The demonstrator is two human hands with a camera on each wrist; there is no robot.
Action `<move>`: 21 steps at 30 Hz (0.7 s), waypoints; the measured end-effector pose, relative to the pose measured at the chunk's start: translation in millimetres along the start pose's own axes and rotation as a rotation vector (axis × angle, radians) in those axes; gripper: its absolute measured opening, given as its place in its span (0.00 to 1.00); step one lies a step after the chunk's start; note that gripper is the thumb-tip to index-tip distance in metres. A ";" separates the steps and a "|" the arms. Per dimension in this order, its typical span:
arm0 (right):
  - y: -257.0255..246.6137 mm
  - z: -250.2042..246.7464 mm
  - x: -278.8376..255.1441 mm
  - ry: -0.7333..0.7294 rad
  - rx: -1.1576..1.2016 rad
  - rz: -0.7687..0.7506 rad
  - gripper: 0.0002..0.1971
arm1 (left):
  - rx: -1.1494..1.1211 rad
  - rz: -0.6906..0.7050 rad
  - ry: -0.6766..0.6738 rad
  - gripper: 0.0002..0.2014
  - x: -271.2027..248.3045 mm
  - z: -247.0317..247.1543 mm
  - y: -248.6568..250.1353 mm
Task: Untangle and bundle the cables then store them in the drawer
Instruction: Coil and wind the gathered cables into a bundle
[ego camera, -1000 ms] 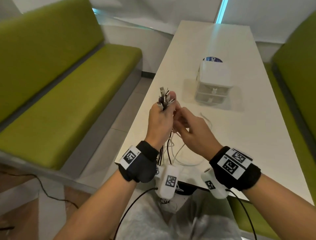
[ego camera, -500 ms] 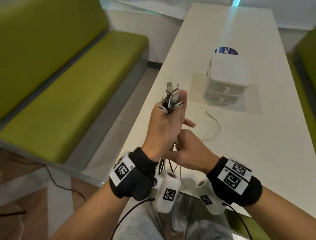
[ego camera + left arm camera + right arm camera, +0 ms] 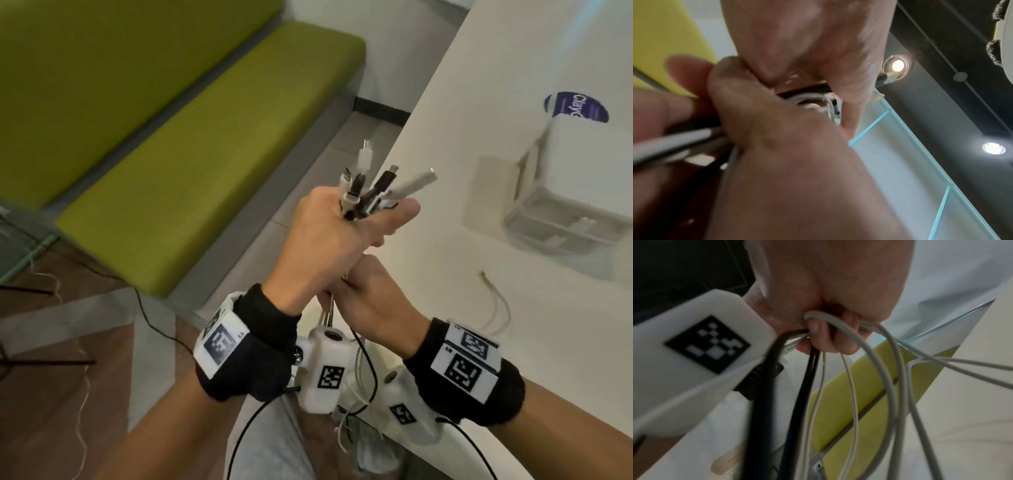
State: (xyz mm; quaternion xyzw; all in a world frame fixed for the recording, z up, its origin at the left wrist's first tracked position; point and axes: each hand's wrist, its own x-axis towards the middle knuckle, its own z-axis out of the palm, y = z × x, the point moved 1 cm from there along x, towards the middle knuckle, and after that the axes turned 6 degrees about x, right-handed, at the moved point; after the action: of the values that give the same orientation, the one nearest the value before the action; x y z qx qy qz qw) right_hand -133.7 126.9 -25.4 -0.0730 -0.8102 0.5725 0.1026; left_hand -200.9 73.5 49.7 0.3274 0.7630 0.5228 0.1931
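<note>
My left hand [image 3: 329,236] is a fist around a bunch of white and black cables, with their plug ends [image 3: 373,185] sticking up out of it above the table's left edge. Right below it my right hand [image 3: 370,301] grips the same cables [image 3: 849,369], which hang down in loops toward my lap. One loose white cable [image 3: 496,305] lies on the white table [image 3: 462,85]. The small white drawer unit [image 3: 575,192] stands at the right of the table, drawers closed.
A green bench [image 3: 191,147] runs along the left beyond a strip of floor. A round blue sticker [image 3: 575,106] sits on the table behind the drawer unit. Black sensor leads [image 3: 246,431] trail from my wrist cameras.
Both hands rose and shifted left with the cable bunch. My right hand slid down the cables to just under the left fist. The view swung left and closer.
</note>
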 end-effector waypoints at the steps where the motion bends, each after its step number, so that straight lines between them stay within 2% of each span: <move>1: 0.4 4.2 7.7 -0.022 -0.008 0.008 0.16 | 0.023 -0.011 -0.025 0.08 4.3 -7.1 -5.3; 6: 2.8 17.2 45.1 -0.059 -0.004 0.038 0.16 | 0.069 -0.032 -0.159 0.15 28.4 -35.3 -27.8; 9: 2.2 23.7 68.3 -0.062 0.045 0.055 0.14 | 0.086 -0.009 -0.051 0.14 45.2 -47.0 -39.1; 12: -14.2 26.0 81.0 -0.080 0.092 0.017 0.18 | 0.154 -0.013 0.041 0.18 55.5 -57.5 -35.4; 14: -27.9 24.6 87.5 -0.102 0.024 0.023 0.19 | 0.140 -0.066 0.050 0.24 59.0 -67.6 -28.5; 16: -39.8 24.1 99.9 -0.142 -0.098 0.049 0.11 | 0.094 -0.092 0.034 0.29 63.1 -80.7 -20.6; 18: -51.2 27.8 113.1 -0.151 -0.180 0.072 0.07 | 0.014 -0.094 0.040 0.28 66.0 -96.2 -13.8; 21: -66.9 42.1 128.5 -0.057 -0.180 0.047 0.09 | -0.098 -0.086 0.065 0.27 66.9 -126.8 0.2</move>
State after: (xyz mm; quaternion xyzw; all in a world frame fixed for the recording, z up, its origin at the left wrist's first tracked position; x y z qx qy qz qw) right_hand -268.8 96.5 34.7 -0.0843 -0.8590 0.5016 0.0590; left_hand -329.2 35.3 101.1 0.2671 0.7558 0.5612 0.2062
